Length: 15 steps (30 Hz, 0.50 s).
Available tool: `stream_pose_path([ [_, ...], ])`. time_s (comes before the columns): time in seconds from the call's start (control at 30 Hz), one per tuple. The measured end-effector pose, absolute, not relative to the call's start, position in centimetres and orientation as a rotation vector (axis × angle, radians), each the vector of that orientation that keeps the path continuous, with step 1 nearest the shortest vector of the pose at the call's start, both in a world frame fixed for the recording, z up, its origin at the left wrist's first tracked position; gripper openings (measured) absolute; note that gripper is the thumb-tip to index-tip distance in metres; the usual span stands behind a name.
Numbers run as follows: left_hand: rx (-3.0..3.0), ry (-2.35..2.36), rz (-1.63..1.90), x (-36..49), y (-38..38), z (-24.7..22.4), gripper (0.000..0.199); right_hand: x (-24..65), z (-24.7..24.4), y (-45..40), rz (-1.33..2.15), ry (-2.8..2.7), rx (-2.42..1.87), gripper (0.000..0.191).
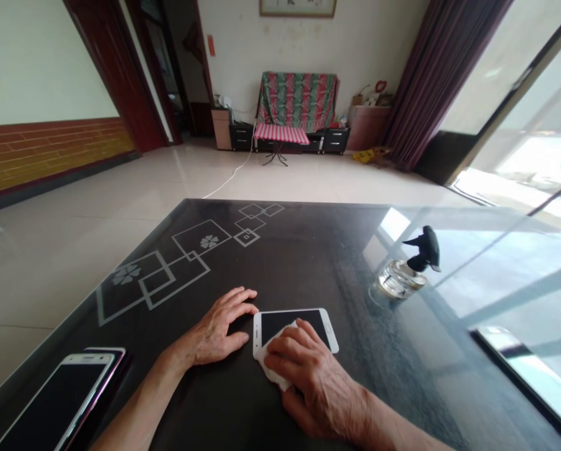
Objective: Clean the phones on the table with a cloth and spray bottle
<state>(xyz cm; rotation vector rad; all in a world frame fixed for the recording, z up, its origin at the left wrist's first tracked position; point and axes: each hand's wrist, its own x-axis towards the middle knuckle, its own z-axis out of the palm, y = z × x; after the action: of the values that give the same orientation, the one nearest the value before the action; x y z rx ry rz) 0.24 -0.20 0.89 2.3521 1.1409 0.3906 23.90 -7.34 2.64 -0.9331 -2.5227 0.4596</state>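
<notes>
A white smartphone (318, 322) with a dark screen lies face up on the black glossy table (303, 250), its long side running left to right. My right hand (315, 376) grips a white tissue (274, 363) and presses it onto the left part of the screen. Part of the tissue and of the phone's lower edge is hidden under that hand. Just left of the phone, my left hand (221, 329) rests on the table with its fingers stretched out. Its fingertips come close to the phone's upper left corner; whether they touch it I cannot tell.
A clear spray bottle (402, 279) with a black trigger head stands at right. Stacked phones (59, 394) lie at the lower left. Another dark phone (527, 369) lies at the right edge. Beyond the table are a tiled floor and a small striped table (280, 133).
</notes>
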Motion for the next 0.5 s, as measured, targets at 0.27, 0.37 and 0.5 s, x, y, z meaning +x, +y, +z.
stream_pose_path([
  [0.27,2.392,1.103,0.268,-0.1,-0.1,0.4,0.079,24.9,3.2,-6.7,0.468,-2.54,-0.944,0.041],
  [0.37,2.41,1.149,0.226,0.3,-0.2,0.6,0.083,26.9,3.6,-7.1,0.458,-2.519,-1.03,0.042],
  [0.5,2.403,1.177,0.233,0.8,-0.4,1.0,0.077,29.6,3.5,-8.1,0.382,-2.44,-1.133,0.046],
])
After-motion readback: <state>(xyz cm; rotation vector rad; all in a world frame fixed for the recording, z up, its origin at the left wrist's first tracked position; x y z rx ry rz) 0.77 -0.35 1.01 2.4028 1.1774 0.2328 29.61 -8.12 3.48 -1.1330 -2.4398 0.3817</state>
